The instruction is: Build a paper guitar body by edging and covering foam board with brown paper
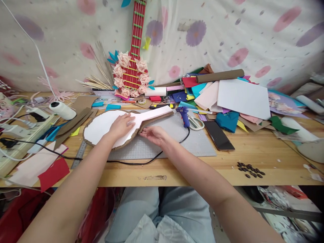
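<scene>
A lute-shaped cardboard piece (98, 127) with a white top face and a ragged brown rim lies over a grey cutting mat (199, 145), its narrow neck pointing right. My left hand (123, 125) rests flat on the white face, fingers spread slightly toward the neck. Below the neck, my right hand (155, 135) is turned partly palm up, its loosely stretched fingertips at the cardboard rim; whether they touch it I cannot tell. Right of the neck's tip are a blue glue gun (184, 116) and white-handled scissors (196, 124).
A red paper instrument with pink flowers (133, 74) leans against the curtain. Coloured paper sheets (243, 96) pile up behind. A black phone (219, 135) and dark oval beads (250, 169) lie right. A black cord (141, 163) crosses the mat; a thread spool (62, 110) stands left.
</scene>
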Motion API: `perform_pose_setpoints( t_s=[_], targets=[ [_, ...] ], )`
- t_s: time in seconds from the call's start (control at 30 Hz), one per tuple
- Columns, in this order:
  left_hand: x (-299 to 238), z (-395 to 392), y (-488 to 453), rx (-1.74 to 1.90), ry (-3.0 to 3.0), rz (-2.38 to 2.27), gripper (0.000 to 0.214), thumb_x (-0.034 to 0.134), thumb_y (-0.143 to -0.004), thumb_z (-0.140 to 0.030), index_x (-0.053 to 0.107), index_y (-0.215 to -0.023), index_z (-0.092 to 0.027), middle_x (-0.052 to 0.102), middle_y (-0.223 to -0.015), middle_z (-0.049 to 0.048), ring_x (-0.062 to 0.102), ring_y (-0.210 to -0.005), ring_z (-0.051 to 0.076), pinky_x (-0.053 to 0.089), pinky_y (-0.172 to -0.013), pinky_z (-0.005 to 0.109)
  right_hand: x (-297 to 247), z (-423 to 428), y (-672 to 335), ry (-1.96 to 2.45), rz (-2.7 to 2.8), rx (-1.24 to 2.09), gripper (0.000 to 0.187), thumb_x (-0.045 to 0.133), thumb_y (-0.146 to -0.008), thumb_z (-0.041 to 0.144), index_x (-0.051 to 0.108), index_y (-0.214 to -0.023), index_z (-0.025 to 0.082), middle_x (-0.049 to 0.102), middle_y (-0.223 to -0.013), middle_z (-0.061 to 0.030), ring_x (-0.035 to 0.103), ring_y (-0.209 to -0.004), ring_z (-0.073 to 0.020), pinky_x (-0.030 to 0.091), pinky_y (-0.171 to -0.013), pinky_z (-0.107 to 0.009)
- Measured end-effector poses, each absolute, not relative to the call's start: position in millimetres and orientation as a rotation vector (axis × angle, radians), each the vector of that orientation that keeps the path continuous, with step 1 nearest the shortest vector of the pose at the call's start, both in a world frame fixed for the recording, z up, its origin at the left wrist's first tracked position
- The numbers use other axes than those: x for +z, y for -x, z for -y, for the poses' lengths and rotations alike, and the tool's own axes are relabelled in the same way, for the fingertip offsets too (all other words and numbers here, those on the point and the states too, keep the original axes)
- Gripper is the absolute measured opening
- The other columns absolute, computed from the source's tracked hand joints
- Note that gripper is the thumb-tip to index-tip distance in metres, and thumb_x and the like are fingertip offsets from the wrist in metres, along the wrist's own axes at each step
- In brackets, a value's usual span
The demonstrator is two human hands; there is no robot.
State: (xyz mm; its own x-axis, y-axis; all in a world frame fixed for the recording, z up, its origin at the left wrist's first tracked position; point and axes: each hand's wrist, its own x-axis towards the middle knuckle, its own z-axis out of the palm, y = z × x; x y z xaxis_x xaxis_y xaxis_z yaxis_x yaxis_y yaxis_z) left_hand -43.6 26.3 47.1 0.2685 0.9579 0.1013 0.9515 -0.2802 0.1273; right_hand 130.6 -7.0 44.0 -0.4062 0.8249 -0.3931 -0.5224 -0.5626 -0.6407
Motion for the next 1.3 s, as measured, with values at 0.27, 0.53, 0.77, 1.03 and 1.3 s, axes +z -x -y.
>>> perform_pose_setpoints(
  t_s=[0.27,0.53,0.77,1.03,1.3],
  targets=[
    [44,-28,46,0.293,-2.487,-1.845,0.043,0.039,-0.089,-0.039,0.052,-0.127,-0.025,0.043,-0.142,0.0020,0.033,-0.134,0.020,0.022,-0.112,0.040,56,0,-127,0.923,0.681,2.020,0.026,0.045,-0.054,-0.003,0.038,-0.065,0.019,0.045,-0.065,0.0017,0.048,-0.061,-0.0108,0.047,-0.070,-0.031],
    [43,-27,45,0.287,-2.509,-1.840,0.044,0.039,-0.089,-0.041,0.052,-0.128,-0.024,0.043,-0.142,0.0032,0.033,-0.134,0.021,0.023,-0.112,0.041,65,11,-130,0.941,0.725,2.007,0.024,0.046,-0.053,0.000,0.037,-0.064,0.019,0.048,-0.063,0.0032,0.047,-0.061,-0.0091,0.042,-0.070,-0.028],
    [44,-25,45,0.284,-2.517,-1.841,0.045,0.037,-0.090,-0.040,0.050,-0.129,-0.023,0.041,-0.143,0.0045,0.032,-0.135,0.022,0.022,-0.112,0.042,61,10,-134,1.119,0.901,1.875,0.033,0.052,-0.059,0.002,0.049,-0.088,0.019,0.061,-0.073,0.0010,0.060,-0.069,-0.0108,0.044,-0.074,-0.027],
    [47,-22,49,0.287,-2.547,-1.766,0.045,0.036,-0.090,-0.039,0.050,-0.130,-0.023,0.040,-0.144,0.0035,0.032,-0.134,0.021,0.021,-0.113,0.040,20,-11,-174,1.358,2.001,0.506,0.038,0.057,-0.075,0.017,0.048,-0.112,0.017,0.058,-0.108,-0.0102,0.052,-0.100,-0.0222,0.041,-0.089,-0.040],
    [61,-12,51,0.162,-2.648,-1.643,0.043,0.034,-0.087,-0.024,0.052,-0.126,-0.023,0.033,-0.147,0.0043,0.022,-0.139,0.021,0.012,-0.114,0.048,26,-36,-171,1.067,2.502,-0.010,0.013,0.061,-0.079,0.023,0.060,-0.090,0.017,0.054,-0.109,-0.0110,0.043,-0.102,-0.0242,0.033,-0.088,-0.037]
  ],
)
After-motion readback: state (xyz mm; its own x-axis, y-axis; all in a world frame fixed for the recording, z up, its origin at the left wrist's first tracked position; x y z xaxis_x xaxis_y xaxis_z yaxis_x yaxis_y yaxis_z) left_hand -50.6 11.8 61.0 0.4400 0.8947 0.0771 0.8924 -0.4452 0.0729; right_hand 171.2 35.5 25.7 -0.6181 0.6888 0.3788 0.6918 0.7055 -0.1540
